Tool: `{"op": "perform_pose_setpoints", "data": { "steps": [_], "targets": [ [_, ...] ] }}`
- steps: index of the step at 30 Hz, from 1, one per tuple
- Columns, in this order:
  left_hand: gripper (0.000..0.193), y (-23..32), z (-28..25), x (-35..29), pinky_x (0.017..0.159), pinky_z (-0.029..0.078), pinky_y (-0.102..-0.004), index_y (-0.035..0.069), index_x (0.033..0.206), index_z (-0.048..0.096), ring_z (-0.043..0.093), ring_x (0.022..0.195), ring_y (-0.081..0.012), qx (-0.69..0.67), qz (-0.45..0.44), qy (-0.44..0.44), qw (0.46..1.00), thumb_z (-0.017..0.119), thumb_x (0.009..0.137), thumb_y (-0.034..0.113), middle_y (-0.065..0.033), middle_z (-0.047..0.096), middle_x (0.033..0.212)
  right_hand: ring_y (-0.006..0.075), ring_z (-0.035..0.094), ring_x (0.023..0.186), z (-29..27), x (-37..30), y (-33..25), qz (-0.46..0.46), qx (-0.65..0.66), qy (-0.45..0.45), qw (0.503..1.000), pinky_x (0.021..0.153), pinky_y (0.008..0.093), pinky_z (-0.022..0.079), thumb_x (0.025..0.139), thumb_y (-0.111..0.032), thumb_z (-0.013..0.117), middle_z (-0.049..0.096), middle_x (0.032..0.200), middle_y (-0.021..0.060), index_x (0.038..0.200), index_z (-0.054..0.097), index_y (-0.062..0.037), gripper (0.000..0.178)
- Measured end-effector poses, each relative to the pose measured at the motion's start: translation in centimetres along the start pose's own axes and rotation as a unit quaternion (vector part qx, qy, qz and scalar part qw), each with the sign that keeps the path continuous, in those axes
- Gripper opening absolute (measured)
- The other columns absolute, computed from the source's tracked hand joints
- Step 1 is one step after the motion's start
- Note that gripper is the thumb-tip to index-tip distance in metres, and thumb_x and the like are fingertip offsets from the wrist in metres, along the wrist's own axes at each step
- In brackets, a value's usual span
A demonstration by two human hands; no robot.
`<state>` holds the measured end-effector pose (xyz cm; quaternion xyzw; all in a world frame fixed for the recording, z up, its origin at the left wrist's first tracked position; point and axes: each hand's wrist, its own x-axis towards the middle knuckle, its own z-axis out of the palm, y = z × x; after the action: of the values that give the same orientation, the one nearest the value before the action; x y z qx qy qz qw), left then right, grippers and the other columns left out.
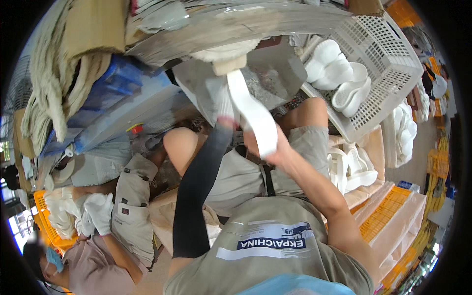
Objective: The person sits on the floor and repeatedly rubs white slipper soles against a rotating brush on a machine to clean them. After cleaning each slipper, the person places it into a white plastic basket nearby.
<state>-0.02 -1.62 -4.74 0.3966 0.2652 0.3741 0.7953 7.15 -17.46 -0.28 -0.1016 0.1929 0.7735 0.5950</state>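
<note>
A co-worker point(98, 265) in gloves is at your left, while a white crate point(396, 73) stands to your right. Ahead of you, a pale, fluffy wheel point(226, 50) shows below the bench's edge. Between the wheel and your lap, you hold 1 white sole point(255, 115) at a slant, its far end up near the wheel. Your bare right hand point(282, 149) is clasped around the near end; your gloved left hand point(227, 101) blurs beside the far half, and whether its fingers close on the sole cannot be told. At the sole's tip sits a beige block point(223, 67); contact among the 3 is unclear. The step in hand looks like buffing; the next move calls for a firm right hand and fingers clear of the wheel.
</note>
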Motion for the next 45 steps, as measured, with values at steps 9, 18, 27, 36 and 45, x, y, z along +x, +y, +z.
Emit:
{"op": "perform_pose_setpoints", "data": {
  "steps": [9, 18, 27, 36, 45],
  "targets": [
    [0.037, 1.4, -0.3, -2.8, 0.093, 0.053, -0.0347, 0.0, 0.134, 0.059, 0.067, 0.11, -0.0232, 0.224, 0.05, -0.014, 0.973, 0.057, 0.102, 0.02, -0.0136, 0.069, 0.121, 0.0184, 0.068, 0.109, -1.6, -5.0, 1.3, -0.136, -0.329, 0.12, 0.927, 0.093, 0.0344, 0.056, 0.108, -0.035, 0.049, 0.068, 0.126, 0.012, 0.142, 0.054, -0.0026, 0.047],
    [0.034, 3.0, -0.1, -1.7, 0.095, 0.056, -0.0336, -0.002, 0.133, 0.059, 0.068, 0.11, -0.0226, 0.291, 0.138, 0.055, 0.945, 0.053, 0.104, 0.015, -0.015, 0.069, 0.126, 0.0258, 0.06, 0.123, 3.0, -2.9, 0.0, -0.349, -0.652, 0.147, 0.657, 0.106, 0.0355, 0.045, 0.097, -0.03, 0.069, 0.06, 0.137, 0.0242, 0.15, 0.041, 0.0083, 0.072],
    [0.035, 2.7, -1.2, -2.9, 0.096, 0.055, -0.0344, -0.001, 0.135, 0.058, 0.067, 0.112, -0.0221, 0.112, 0.083, 0.047, 0.989, 0.051, 0.106, 0.019, -0.0144, 0.068, 0.127, 0.0456, 0.069, 0.104, 6.9, -3.5, 0.7, -0.393, -0.815, 0.077, 0.42, 0.09, 0.0469, 0.053, 0.094, -0.032, 0.068, 0.066, 0.106, 0.039, 0.144, 0.039, 0.0145, 0.074],
    [0.037, -0.3, -1.5, -0.9, 0.101, 0.049, -0.0328, 0.002, 0.136, 0.056, 0.064, 0.111, -0.0225, 0.124, -0.013, 0.107, 0.986, 0.049, 0.109, 0.025, -0.0109, 0.065, 0.124, 0.0234, 0.067, 0.106, 1.8, -7.5, 2.1, -0.102, -0.185, 0.102, 0.972, 0.087, 0.0349, 0.056, 0.107, -0.042, 0.047, 0.069, 0.125, 0.0096, 0.148, 0.048, -0.005, 0.055],
    [0.032, -1.8, -3.3, 2.3, 0.097, 0.053, -0.035, -0.001, 0.135, 0.056, 0.064, 0.116, -0.0225, 0.03, 0.063, 0.038, 0.997, 0.048, 0.107, 0.012, -0.0108, 0.065, 0.128, 0.0189, 0.062, 0.075, 0.6, -0.7, 2.9, 0.076, 0.031, -0.116, 0.99, 0.066, 0.0331, 0.051, 0.104, -0.035, 0.055, 0.066, 0.094, 0.0023, 0.123, 0.063, -0.0105, 0.032]
  ]
}}
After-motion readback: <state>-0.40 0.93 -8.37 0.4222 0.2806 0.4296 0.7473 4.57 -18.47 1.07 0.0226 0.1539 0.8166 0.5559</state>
